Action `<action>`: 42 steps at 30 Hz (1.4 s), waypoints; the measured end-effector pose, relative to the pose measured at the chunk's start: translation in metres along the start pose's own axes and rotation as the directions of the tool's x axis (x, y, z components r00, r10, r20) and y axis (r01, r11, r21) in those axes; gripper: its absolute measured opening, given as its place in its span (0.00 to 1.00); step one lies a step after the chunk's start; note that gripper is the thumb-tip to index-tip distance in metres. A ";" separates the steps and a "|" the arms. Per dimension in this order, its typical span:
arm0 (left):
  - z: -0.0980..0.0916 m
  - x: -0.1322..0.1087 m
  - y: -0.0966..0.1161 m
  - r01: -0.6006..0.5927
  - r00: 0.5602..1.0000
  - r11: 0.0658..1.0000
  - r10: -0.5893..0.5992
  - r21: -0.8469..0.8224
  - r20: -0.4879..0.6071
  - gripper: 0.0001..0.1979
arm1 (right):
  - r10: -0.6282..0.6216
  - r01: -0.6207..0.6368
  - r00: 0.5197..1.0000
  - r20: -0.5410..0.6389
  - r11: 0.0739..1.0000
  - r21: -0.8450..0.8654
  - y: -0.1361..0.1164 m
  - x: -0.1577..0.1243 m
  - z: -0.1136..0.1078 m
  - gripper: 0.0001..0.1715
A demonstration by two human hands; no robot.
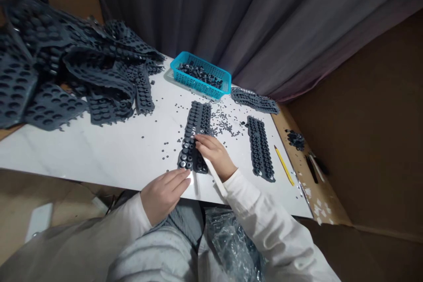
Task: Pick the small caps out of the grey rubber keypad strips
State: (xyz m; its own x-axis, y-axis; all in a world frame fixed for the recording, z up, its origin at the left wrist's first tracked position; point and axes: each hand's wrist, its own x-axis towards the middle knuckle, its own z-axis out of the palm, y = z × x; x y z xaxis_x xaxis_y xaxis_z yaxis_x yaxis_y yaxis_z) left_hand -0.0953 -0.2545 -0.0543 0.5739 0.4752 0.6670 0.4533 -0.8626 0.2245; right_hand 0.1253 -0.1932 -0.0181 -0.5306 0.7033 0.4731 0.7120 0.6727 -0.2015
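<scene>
A dark rubber sheet with rows of round bumps (199, 116) lies on the white table in front of me. My right hand (214, 154) is over its middle, closed around a white stick (216, 178), with the fingertips at the sheet's surface. At the sheet's near left corner rests my left hand (166, 194), its fingers stretched out and fingertips touching the edge. Some bumps in the near left rows look shiny. A second bumped sheet (261, 147) lies to the right.
A blue basket (201, 77) holds small dark pieces. Large dark sheets (62, 70) are heaped at the left. Tiny dark discs (224, 123) are scattered around. Another sheet (254, 100) lies at the back right. A yellow pencil (284, 165) is near the right edge.
</scene>
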 end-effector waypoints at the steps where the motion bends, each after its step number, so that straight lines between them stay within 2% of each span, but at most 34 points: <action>1: 0.000 0.000 0.000 -0.003 1.000 1.000 0.003 0.002 -0.005 0.20 | 0.045 -0.044 0.998 -0.032 0.999 0.028 0.002 0.001 0.000 0.10; 4: 0.000 0.000 0.000 0.002 1.000 1.000 -0.002 0.002 -0.016 0.19 | 0.150 -0.131 0.983 -0.103 0.977 0.171 0.003 0.005 -0.001 0.08; 8: 0.001 -0.001 0.001 0.013 1.000 1.000 -0.013 0.005 -0.009 0.20 | 0.205 -0.162 0.977 -0.063 0.898 0.410 -0.003 0.004 -0.002 0.04; 11: 0.000 -0.001 0.002 0.019 1.000 1.000 -0.019 0.004 0.001 0.19 | 0.219 -0.181 0.975 -0.032 0.873 0.453 -0.007 0.002 -0.001 0.05; 15: 0.000 -0.002 0.002 0.016 1.000 1.000 -0.016 0.003 -0.004 0.19 | 0.173 -0.147 0.984 -0.030 0.905 0.400 -0.005 0.000 0.001 0.06; 21: 0.003 -0.004 0.003 0.025 0.999 1.000 -0.025 0.012 -0.023 0.18 | 0.014 -0.016 1.000 0.015 0.995 0.096 0.004 0.000 0.006 0.11; 24: 0.003 -0.002 0.003 0.020 0.999 0.999 -0.019 0.032 -0.041 0.18 | 0.044 -0.043 0.999 -0.001 0.997 0.058 0.010 0.004 0.005 0.11; 27: 0.001 -0.001 0.002 0.009 0.999 0.999 -0.008 0.031 -0.042 0.18 | 0.139 -0.132 0.985 -0.099 0.988 0.077 0.012 0.010 -0.001 0.11; 30: 0.001 -0.003 0.002 -0.013 0.999 1.000 0.014 0.026 -0.034 0.18 | 0.245 -0.211 0.954 -0.173 0.959 0.191 0.001 0.011 -0.011 0.07; 34: 0.004 -0.010 0.003 0.003 0.999 0.999 -0.001 0.041 -0.045 0.17 | 0.320 -0.238 0.936 -0.147 0.882 0.406 -0.036 0.001 -0.018 0.04; 38: 0.006 -0.016 0.003 0.037 0.998 0.999 -0.035 0.032 -0.056 0.16 | 0.282 -0.192 0.952 -0.119 0.853 0.485 -0.063 -0.012 -0.012 0.04; 42: 0.005 -0.017 0.003 0.040 0.996 0.999 -0.038 0.024 -0.085 0.16 | 0.184 -0.105 0.975 -0.125 0.876 0.470 -0.065 -0.019 -0.004 0.07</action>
State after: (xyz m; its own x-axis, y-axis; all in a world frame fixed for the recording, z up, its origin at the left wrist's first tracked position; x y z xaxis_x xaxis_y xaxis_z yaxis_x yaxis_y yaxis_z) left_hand -0.1000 -0.2641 -0.0686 0.4963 0.4912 0.7158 0.4922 -0.8384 0.2340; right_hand 0.0909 -0.2513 -0.0110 -0.3286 0.7806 0.5317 0.4631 0.6238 -0.6296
